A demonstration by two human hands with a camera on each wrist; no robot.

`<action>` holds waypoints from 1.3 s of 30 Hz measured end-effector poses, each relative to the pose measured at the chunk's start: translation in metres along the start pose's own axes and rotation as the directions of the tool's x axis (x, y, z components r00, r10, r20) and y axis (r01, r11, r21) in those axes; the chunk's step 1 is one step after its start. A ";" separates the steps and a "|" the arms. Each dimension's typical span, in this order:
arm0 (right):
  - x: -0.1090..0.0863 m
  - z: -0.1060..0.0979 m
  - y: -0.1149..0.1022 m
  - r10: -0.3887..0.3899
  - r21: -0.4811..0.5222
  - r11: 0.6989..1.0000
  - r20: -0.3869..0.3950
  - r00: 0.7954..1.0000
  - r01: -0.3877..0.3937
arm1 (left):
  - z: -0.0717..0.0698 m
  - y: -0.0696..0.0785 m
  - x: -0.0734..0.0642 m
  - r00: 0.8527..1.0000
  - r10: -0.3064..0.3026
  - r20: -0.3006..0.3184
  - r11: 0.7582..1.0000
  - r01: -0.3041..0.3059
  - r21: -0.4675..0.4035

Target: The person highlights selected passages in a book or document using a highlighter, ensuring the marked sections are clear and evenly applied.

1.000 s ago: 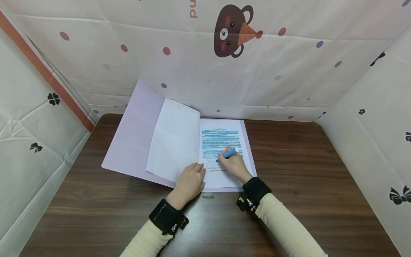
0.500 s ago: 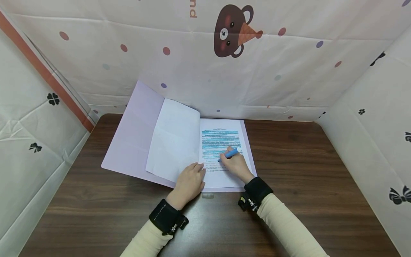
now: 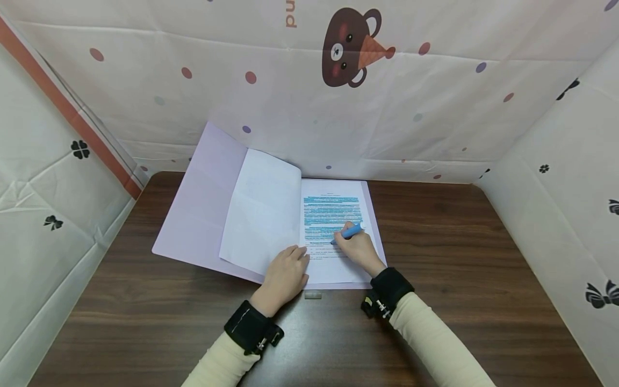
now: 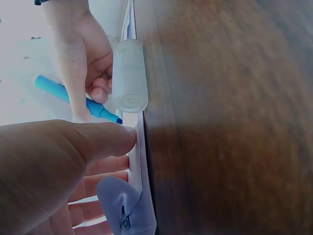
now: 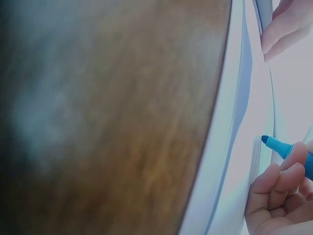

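A lilac folder [image 3: 203,199] lies open on the table, with a blank turned sheet [image 3: 266,209] on its left. On the right, a printed page [image 3: 333,271] carries several blue-highlighted lines. My right hand [image 3: 359,250] pinches a blue highlighter [image 3: 351,231], its tip close at the lower printed lines. In the right wrist view the dark tip of the highlighter [image 5: 279,146] points out past curled fingers. My left hand [image 3: 285,271] rests over the lower part of the fold with fingers loosely extended; its thumb [image 4: 105,139] lies at the paper's edge in the left wrist view.
A small pale cylinder-like piece [image 3: 312,295] sits just in front of the folder's lower edge. The brown wooden table [image 3: 459,258] meets white printed cloth [image 3: 290,97] at the back and sides. Both wrists wear black straps with cameras.
My right hand has slid slightly to the right with the highlighter along a text line, and blue marking follows there. The left hand and folder stay put.
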State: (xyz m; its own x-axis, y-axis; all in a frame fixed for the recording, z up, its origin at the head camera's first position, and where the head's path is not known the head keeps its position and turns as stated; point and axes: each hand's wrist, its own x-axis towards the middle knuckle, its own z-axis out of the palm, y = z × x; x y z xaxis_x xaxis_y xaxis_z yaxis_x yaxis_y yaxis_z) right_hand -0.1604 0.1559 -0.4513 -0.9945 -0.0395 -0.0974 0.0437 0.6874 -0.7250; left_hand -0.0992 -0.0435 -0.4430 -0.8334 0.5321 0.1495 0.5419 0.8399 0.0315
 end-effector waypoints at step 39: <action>-0.003 -0.013 0.007 0.033 -0.006 0.999 -0.012 0.999 -0.033 | 0.000 0.000 0.000 0.999 0.007 -0.031 1.000 -0.007 0.000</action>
State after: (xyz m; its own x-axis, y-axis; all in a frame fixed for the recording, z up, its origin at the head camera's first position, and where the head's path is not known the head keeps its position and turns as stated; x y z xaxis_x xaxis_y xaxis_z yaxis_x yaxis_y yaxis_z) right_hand -0.1588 0.1706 -0.4471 -0.9936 -0.0083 -0.1127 0.0756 0.6923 -0.7176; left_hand -0.0995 -0.0437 -0.4430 -0.8260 0.5340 0.1808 0.5473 0.8364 0.0300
